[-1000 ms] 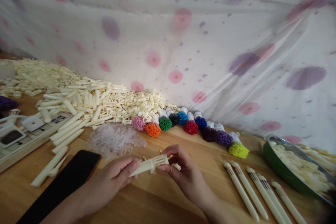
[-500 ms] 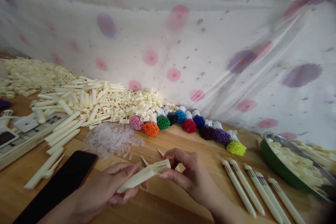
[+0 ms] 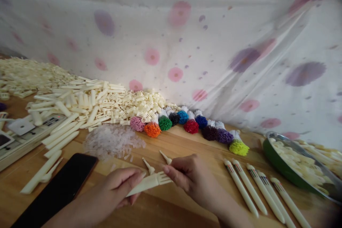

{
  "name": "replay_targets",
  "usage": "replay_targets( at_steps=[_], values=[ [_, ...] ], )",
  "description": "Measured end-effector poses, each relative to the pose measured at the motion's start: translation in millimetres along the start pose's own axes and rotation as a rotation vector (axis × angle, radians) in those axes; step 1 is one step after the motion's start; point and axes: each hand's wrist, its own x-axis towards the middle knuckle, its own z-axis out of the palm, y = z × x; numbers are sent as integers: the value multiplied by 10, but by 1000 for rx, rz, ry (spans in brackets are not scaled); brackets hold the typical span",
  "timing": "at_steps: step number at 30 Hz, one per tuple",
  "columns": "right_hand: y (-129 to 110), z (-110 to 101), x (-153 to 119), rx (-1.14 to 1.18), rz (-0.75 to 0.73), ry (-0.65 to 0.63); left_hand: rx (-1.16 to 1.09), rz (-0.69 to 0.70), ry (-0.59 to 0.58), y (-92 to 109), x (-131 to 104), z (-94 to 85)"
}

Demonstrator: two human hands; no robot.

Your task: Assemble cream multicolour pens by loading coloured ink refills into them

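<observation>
A cream pen barrel [image 3: 146, 184] with a slotted end lies across the middle, its slots facing right. My left hand [image 3: 116, 187] is wrapped round its lower part, thumb on top. The thumb and fingers of my right hand [image 3: 191, 176] are closed at the slotted end and hide its tip. Just beyond the barrel, a small cream pointed tip piece [image 3: 148, 165] and another cream tip piece [image 3: 166, 157] rest on the wooden table [image 3: 184, 146]. Whether my right fingers also pinch a small part cannot be seen.
Multicolour pens [image 3: 242, 187] lie in a row at right, beside a green bowl [image 3: 280, 169] of cream parts. Bundles of coloured refills [image 3: 191, 126] line the back. Left are a pile of cream parts [image 3: 104, 105], clear sleeves [image 3: 112, 140], a black phone [image 3: 58, 188] and a power strip [image 3: 32, 139].
My right hand has shifted down and its thumb now covers the barrel's slotted end. The barrel is tilted less steeply. More of the two tip pieces shows beyond my hands.
</observation>
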Motion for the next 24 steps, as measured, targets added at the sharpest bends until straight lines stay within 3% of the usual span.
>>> replay_targets(
  at_steps=[7, 11, 24],
  values=[
    [17, 18, 18, 109, 80, -24, 95, -17, 25, -16, -2, -31],
    [-15, -9, -12, 164, 108, -20, 5, -40, 5, -13, 7, -16],
    [-47, -28, -30, 255, -122, 97, -88, -48, -63, 22, 30, -3]
  ],
)
